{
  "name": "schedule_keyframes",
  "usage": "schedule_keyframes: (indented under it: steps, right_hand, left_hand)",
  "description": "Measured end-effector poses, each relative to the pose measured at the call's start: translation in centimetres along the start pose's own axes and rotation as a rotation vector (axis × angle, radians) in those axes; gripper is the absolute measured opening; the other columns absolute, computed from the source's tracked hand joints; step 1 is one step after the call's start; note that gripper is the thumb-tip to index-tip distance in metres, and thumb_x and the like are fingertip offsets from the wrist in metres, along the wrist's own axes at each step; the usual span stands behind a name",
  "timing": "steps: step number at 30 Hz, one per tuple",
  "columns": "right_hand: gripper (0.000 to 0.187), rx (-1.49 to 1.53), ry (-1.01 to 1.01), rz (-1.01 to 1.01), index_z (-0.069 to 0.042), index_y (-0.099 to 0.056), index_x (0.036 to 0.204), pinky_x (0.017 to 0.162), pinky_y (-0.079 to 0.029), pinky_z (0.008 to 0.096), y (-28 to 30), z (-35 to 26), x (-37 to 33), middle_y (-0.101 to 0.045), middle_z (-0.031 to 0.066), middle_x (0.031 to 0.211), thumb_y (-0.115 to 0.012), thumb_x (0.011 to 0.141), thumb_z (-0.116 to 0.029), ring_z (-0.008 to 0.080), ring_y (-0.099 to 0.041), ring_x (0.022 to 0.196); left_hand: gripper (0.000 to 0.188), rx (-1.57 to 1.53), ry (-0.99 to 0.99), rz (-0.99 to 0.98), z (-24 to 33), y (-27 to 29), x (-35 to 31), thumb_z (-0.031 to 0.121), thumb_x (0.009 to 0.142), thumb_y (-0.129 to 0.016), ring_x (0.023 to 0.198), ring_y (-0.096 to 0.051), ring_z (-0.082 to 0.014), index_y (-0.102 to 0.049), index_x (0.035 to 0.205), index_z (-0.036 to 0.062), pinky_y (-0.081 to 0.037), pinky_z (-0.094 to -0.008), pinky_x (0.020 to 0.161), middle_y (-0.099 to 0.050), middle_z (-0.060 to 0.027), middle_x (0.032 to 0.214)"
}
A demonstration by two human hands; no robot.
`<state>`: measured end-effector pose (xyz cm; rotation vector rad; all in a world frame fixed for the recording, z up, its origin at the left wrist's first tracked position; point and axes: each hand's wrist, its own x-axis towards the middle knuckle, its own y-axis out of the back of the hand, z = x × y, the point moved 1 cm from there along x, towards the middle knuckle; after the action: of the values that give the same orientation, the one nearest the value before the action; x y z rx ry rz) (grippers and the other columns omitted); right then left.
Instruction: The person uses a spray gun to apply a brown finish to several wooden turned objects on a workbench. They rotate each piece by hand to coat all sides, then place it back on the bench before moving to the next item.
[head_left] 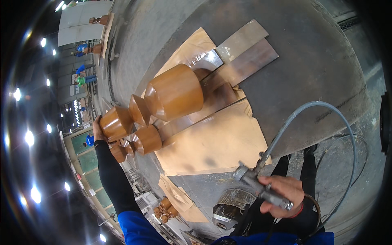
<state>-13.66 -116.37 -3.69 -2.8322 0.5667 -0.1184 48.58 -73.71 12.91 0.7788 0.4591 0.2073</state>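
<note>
The left hand point(98, 130) grips the glossy brown turned wooden leg point(163, 106) by its end, tilting it over the cardboard-covered counter point(220, 143), while the right hand point(283, 195) clasps the metal spray gun point(257, 183), nozzle aimed.

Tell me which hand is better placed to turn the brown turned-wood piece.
Left. The left hand already grips the turned-wood piece at its narrow end, while the right hand is occupied holding the spray gun, away from it.

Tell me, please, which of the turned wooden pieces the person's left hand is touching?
The left hand grips the outermost turned leg, by its cup-shaped end; the large one on the boards goes untouched.
</note>
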Motion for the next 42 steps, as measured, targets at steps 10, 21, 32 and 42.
schedule_keyframes:
  steps: [10, 21, 32, 42]
  right_hand:
    - [0.061, -0.063, -0.041, 0.110, 0.011, -0.069, 0.133, 0.075, -0.063, 0.0352, -0.1, 1.7, 1.2, -0.080, 0.0235, 0.105, -0.094, 0.083, -0.013, 0.0275, -0.080, 0.083]
    - [0.056, -0.123, -0.464, 0.212, 0.009, -0.072, 0.131, 0.080, -0.062, 0.0350, -0.5, 4.0, 0.7, -0.080, 0.0216, 0.103, -0.091, 0.082, -0.010, 0.0299, -0.081, 0.089]
    - [0.059, -0.124, -0.161, 0.251, 0.010, -0.071, 0.129, 0.073, -0.063, 0.0343, 0.9, 3.3, 1.5, -0.078, 0.0198, 0.092, -0.092, 0.089, -0.027, 0.0265, -0.080, 0.082]
    - [0.078, 0.095, -0.289, 0.309, 0.009, -0.068, 0.133, 0.060, -0.054, 0.0273, 3.0, -1.8, 1.0, -0.075, 0.0174, 0.081, -0.084, 0.093, -0.056, 0.0191, -0.074, 0.070]
  left_hand:
    - [0.054, -0.012, 0.098, -0.038, 1.5, 0.9, 5.1, 0.051, 0.100, -0.059, 0.119, -0.066, -0.0387, -0.068, 0.132, 0.0081, -0.050, -0.0609, 0.107, -0.071, -0.0174, 0.128]
    - [0.049, 0.035, 0.089, 0.049, 3.7, -0.7, 5.5, 0.047, 0.103, -0.055, 0.111, -0.068, -0.0382, -0.070, 0.128, 0.0070, -0.051, -0.0581, 0.106, -0.074, -0.0165, 0.123]
    - [0.050, -0.076, 0.094, -0.083, 3.4, 0.1, 7.0, 0.051, 0.101, -0.058, 0.106, -0.069, -0.0384, -0.071, 0.124, 0.0088, -0.054, -0.0576, 0.097, -0.074, -0.0163, 0.122]
    - [0.057, 0.210, -0.561, -0.091, 6.4, -4.8, 0.8, 0.036, 0.101, -0.071, 0.128, -0.067, -0.0204, -0.070, 0.140, -0.0054, -0.044, -0.0309, 0.115, -0.074, -0.0147, 0.139]
